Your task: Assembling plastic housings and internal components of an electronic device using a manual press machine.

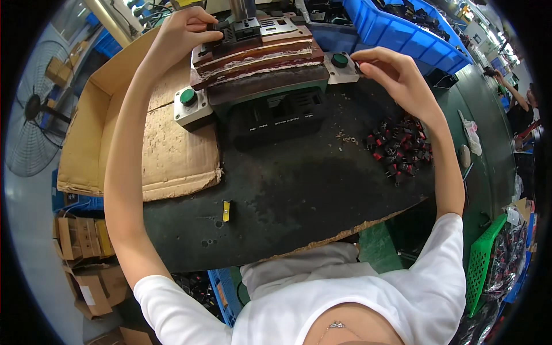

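My left hand [183, 35] reaches to the left end of the press fixture. Its thumb and fingers close on a small black part at the edge of a black slotted block [233, 34]. This block sits beside a silver metal plate [278, 26] on stacked brown boards [259, 57]. Over the fixture stands a metal press column [242, 9]. My right hand [398, 77] is bent beside the right green push button [340, 60], thumb and fingers pinched around something small and dark that I cannot make out. Another green push button [188, 96] sits below my left wrist.
A pile of black and red parts [399, 146] lies by my right forearm. A cardboard box [178, 155] lies at left, and a yellow piece [226, 211] near the table's front. A blue bin [408, 31] stands at back right. Small scraps [346, 138] dot the table.
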`<state>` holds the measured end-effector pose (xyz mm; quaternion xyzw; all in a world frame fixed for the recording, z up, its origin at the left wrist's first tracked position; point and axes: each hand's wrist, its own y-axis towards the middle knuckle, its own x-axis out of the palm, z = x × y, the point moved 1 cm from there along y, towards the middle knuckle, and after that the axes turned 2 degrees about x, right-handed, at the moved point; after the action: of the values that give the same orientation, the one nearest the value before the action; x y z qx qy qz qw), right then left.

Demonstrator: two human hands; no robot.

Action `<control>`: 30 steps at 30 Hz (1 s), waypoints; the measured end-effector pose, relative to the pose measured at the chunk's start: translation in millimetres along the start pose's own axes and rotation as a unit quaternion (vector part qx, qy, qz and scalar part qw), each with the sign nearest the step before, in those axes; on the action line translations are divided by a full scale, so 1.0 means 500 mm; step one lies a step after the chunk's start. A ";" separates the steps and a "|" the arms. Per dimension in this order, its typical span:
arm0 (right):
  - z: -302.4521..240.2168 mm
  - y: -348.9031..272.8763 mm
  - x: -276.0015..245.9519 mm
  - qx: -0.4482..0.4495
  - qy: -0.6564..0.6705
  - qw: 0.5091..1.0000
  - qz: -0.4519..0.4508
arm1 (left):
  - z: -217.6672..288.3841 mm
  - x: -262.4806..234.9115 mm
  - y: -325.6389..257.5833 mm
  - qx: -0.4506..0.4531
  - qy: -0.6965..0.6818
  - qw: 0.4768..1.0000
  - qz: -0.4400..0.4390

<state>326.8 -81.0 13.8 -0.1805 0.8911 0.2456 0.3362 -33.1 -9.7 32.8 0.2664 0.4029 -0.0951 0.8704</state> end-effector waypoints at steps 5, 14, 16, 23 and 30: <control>0.003 0.043 0.021 -0.062 0.051 0.997 0.015 | -0.016 0.010 0.001 0.062 -0.018 0.998 0.012; 0.010 0.099 0.038 -0.045 0.189 0.980 0.031 | -0.018 0.022 0.001 0.079 0.034 0.996 0.009; -0.004 0.109 0.047 0.019 0.259 0.965 0.042 | -0.017 0.029 -0.002 0.135 -0.029 0.990 0.035; -0.020 0.129 0.060 0.006 0.276 0.961 0.028 | -0.011 0.022 -0.016 0.130 0.017 0.991 0.031; -0.082 0.186 0.072 0.009 0.028 0.998 0.055 | -0.001 -0.007 -0.121 0.039 0.080 0.973 0.215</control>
<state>235.3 -33.6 45.4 -0.1353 0.9107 0.2509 0.2989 -58.6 -60.3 11.9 0.3875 0.4007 0.0999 0.8242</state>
